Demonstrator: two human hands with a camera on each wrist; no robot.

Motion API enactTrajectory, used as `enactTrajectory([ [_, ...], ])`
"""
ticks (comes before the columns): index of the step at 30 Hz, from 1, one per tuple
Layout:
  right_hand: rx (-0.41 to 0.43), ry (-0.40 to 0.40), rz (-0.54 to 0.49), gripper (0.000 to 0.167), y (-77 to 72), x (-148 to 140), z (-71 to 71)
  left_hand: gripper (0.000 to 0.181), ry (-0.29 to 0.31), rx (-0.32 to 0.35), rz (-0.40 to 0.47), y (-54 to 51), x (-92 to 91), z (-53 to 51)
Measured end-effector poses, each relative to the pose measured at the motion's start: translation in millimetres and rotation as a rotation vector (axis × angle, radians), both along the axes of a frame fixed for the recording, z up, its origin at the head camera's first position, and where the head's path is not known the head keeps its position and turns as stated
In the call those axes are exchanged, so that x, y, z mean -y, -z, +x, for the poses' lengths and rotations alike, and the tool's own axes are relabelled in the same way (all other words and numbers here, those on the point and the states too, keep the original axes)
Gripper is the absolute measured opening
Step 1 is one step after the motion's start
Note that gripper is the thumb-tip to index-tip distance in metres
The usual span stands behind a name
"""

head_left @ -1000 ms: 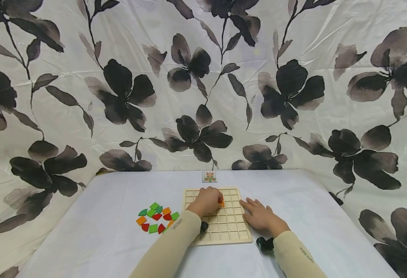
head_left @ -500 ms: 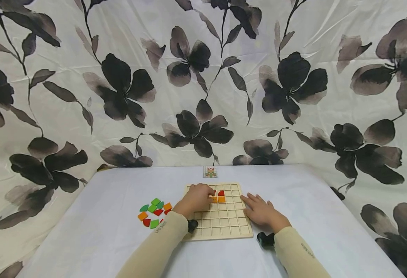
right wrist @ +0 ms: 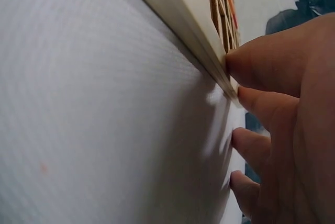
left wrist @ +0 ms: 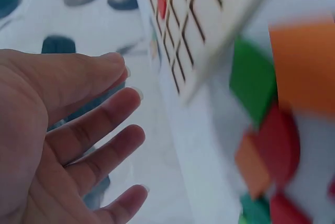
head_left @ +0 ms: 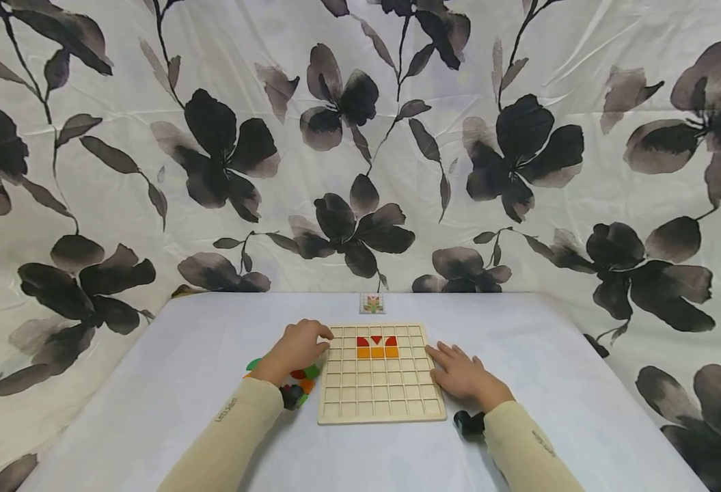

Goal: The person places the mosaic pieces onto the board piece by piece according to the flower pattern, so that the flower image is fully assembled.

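A wooden grid board [head_left: 381,396] lies on the table, with three orange squares [head_left: 377,352] in a row and red pieces [head_left: 391,341] directly above them. Off the board's left edge, the left hand [head_left: 295,348] hovers over loose coloured pieces [head_left: 311,371], partly hiding them. In the left wrist view, that hand [left wrist: 78,130] has relaxed fingers apart and nothing in them; a green piece [left wrist: 254,80] and an orange one [left wrist: 306,67] lie beside the board [left wrist: 230,25]. The right hand [head_left: 467,379] touches the board's right edge; its thumb and fingertips [right wrist: 233,62] show against the rim [right wrist: 183,25].
A small patterned card [head_left: 372,303] lies at the table's back edge, behind the board. The white-covered table [head_left: 520,342] ends at a floral cloth backdrop [head_left: 348,137]. Black devices are on both wrists, the right one [head_left: 469,424] near the board's lower right corner.
The left hand has moved left off the board to above the loose pieces, uncovering the orange row and the red pieces. The right hand stays at the board's right edge.
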State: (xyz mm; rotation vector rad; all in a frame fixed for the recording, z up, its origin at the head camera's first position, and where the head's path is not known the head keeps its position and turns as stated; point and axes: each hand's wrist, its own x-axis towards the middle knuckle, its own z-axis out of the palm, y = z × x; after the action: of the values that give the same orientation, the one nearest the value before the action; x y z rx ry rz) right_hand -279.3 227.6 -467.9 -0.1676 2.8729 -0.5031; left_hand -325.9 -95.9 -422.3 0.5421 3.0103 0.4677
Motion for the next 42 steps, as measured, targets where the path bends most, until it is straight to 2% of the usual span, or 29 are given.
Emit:
enactTrajectory([
  [3,-0.001,-0.003,-0.003,0.056,-0.2,0,-0.7,0.022,-0.028,0.008,-0.022,-3.8,15.2,-4.9],
  [6,-0.001,-0.003,-0.009,0.056,0.2,-1,0.7,0.023,-0.028,0.03,-0.049,-3.1,27.0,-8.6],
  [13,-0.02,-0.011,-0.008,0.056,1.9,-4,1.3,0.023,-0.035,0.09,-0.116,9.8,44.1,-10.8],
  [18,-0.012,-0.012,-0.002,0.056,0.3,-4,-1.2,0.022,-0.05,0.116,-0.131,15.5,48.3,-9.3],
  [22,-0.004,-0.009,-0.006,0.056,-1.0,-4,-0.8,0.018,-0.019,0.092,-0.161,14.9,48.8,-4.4],
  [26,-0.005,-0.011,-0.008,0.056,-1.2,-4,0.2,0.018,-0.016,0.097,-0.172,14.3,47.4,-0.9],
  [31,-0.006,-0.014,-0.003,0.056,-0.5,-5,0.3,0.019,0.006,0.094,-0.192,17.7,47.1,-2.4],
  [33,-0.005,-0.013,-0.002,0.056,-0.2,-5,0.9,0.019,0.017,0.101,-0.182,16.7,47.2,-2.8],
  [35,-0.006,-0.011,-0.008,0.056,-0.2,-5,1.2,0.02,0.002,0.128,-0.151,15.2,47.7,-2.9],
  [42,-0.01,-0.022,-0.006,0.056,-1.5,-2,1.0,0.022,-0.126,0.26,-0.003,18.9,54.1,-8.4],
])
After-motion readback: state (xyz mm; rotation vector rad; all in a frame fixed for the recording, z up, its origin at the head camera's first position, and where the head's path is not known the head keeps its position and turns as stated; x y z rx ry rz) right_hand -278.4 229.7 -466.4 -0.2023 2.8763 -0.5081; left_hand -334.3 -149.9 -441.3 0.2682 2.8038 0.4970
